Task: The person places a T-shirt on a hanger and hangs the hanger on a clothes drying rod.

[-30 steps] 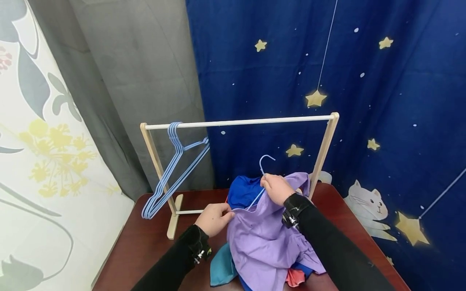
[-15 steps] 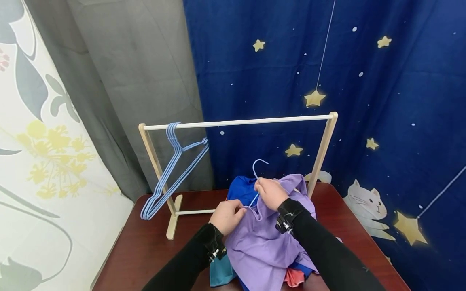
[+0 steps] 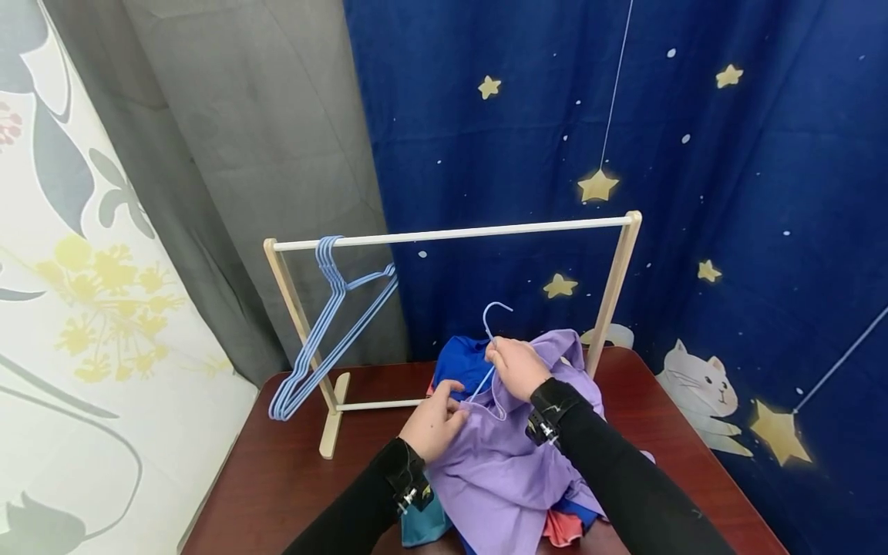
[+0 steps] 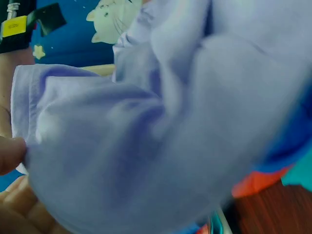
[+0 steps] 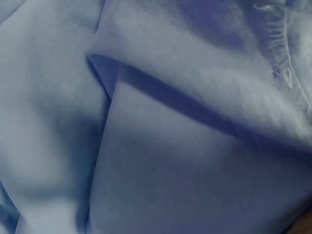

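Note:
A lilac shirt [image 3: 506, 470] lies on top of a pile of clothes on the dark red table [image 3: 277, 478]. My right hand [image 3: 515, 368] grips a light blue wire hanger [image 3: 491, 339] by its neck, the hook pointing up. My left hand [image 3: 435, 420] pinches the shirt's edge beside the hanger's lower wire. Lilac cloth [image 4: 161, 131] fills the left wrist view, a fingertip at its left edge. The right wrist view shows only folded lilac cloth [image 5: 156, 126].
A small wooden clothes rack [image 3: 451, 231] stands at the table's back, with several blue wire hangers [image 3: 326, 324] hung at its left end. Blue [image 3: 465, 362], teal [image 3: 416, 524] and red [image 3: 562, 528] garments lie under the shirt. Curtains hang behind.
My left hand has moved right and up along the shirt's edge toward the hanger. The right hand has shifted the hanger slightly left and lower, bunching the shirt.

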Demonstrator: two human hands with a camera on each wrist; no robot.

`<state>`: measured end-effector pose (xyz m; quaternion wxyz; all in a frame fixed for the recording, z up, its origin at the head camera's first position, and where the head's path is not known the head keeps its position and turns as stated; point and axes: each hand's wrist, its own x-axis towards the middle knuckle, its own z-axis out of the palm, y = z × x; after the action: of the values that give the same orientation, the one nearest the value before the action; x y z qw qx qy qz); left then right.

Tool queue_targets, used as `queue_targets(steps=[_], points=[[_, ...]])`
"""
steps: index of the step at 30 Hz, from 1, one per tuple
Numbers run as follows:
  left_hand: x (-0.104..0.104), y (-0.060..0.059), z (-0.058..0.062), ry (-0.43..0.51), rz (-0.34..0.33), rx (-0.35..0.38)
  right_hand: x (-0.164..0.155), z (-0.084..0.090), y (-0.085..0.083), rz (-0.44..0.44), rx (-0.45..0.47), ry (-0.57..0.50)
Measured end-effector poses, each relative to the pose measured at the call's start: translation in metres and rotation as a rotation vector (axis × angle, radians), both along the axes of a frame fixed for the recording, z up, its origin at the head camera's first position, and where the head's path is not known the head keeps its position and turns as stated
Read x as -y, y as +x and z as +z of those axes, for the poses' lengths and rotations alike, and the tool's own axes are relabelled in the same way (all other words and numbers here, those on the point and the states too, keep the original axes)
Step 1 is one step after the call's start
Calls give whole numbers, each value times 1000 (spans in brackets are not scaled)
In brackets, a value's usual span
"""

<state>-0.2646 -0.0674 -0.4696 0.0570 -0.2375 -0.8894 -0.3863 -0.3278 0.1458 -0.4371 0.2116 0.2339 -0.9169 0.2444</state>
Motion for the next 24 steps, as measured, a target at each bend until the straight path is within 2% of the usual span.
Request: queue_targets(steps=[4,8,15,18,21,24], points=[[5,7,-3,-94,70,-40,-4,1,1,-3,1,-10],[4,13,-10,-146,63,-67,-6,0,1,-20,22,-29],[0,18,-26,-103,76,-123,-11,4,1,34,72,-166],[3,18,-29,-82,78,-140,-19,7,-1,18,51,-219],[5,17,-28,-71,72,-156,-35,10,-5,-24,17,-207],[8,20,-26,-48,67,-167,-51,7,-9,-65,-3,-149]])
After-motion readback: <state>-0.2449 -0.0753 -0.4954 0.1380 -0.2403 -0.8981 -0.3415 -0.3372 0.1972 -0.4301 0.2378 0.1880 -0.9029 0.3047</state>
